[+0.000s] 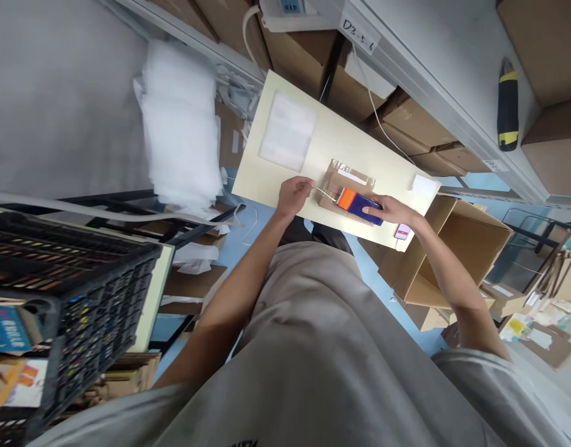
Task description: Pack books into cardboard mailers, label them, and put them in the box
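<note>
Left hand [295,195]: grip narrow, pinching thin strand [326,194] extending toward orange end of orange-and-blue box [365,208]. Right hand [391,210]: grip around orange-and-blue box, over taped carton [332,179] on tabletop [383,155].

A black-and-yellow tool [508,112] lies on the grey shelf [446,46]; colourful items [84,321] show through a black crate [57,302]

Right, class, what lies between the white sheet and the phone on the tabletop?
The taped cardboard box and the orange-and-blue pack, which the right hand holds. The head view shows this.
</note>
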{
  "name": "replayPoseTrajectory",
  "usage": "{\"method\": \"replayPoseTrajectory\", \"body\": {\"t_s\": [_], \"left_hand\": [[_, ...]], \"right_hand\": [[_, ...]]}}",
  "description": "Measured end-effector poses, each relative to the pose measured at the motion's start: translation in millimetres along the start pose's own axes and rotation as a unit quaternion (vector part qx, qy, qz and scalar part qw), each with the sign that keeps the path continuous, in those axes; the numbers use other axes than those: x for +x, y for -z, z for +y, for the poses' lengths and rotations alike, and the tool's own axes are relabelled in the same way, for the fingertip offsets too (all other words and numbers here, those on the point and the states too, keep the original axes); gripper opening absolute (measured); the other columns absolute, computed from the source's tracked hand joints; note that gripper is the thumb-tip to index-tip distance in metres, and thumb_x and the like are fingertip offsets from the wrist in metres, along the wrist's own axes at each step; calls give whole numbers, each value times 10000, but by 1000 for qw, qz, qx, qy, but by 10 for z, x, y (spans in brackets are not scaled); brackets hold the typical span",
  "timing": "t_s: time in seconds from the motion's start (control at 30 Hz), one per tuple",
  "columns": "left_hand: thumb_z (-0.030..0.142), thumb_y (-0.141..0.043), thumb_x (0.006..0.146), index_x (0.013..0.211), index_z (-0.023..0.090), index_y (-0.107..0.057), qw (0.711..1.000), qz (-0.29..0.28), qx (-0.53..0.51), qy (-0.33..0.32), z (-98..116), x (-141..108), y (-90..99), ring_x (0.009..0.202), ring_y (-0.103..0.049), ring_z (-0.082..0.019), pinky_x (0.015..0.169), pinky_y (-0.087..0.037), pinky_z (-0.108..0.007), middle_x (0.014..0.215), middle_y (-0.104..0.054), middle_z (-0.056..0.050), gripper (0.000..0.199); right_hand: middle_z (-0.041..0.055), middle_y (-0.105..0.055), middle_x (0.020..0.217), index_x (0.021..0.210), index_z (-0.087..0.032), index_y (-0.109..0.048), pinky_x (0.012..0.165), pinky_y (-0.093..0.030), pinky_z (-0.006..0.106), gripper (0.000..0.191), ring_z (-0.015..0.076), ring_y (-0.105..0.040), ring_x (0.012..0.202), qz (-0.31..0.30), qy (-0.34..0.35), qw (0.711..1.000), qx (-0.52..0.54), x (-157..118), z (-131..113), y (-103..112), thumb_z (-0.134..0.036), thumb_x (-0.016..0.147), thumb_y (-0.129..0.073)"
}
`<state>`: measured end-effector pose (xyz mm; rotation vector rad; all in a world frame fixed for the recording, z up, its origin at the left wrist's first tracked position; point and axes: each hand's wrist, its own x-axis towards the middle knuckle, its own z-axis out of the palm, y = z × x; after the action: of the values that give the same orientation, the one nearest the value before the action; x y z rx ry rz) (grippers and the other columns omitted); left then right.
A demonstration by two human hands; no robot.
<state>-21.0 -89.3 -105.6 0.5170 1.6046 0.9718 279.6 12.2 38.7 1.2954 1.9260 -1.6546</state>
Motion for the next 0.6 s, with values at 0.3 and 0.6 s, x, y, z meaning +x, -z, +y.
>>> {"method": "replayPoseTrajectory", "body": {"t_s": [0.3,0.6], "left_hand": [[423,-911,741,1027,166,-762,997,-59,-20,55,-348,215,-221,749,-660,-144,720,-541,-257,891,-760,-31,412],[462,-882,890,1018,208,-817,985,-21,126,-115,-174,-106,-244,760,-668,-175,764,-535,-301,933,-804,-36,291]], "right_hand": [[60,-811,898,1044,-205,-800,681,-536,353,688,230,-692,737,6,4,1000,-7,82,65,-83,-880,940,-712],[138,-849,1134,1229,-164,-792,824,-583,370,694,281,-758,919,-16,-26,997,-64,11,-37,-69,-809,1037,-624]]}}
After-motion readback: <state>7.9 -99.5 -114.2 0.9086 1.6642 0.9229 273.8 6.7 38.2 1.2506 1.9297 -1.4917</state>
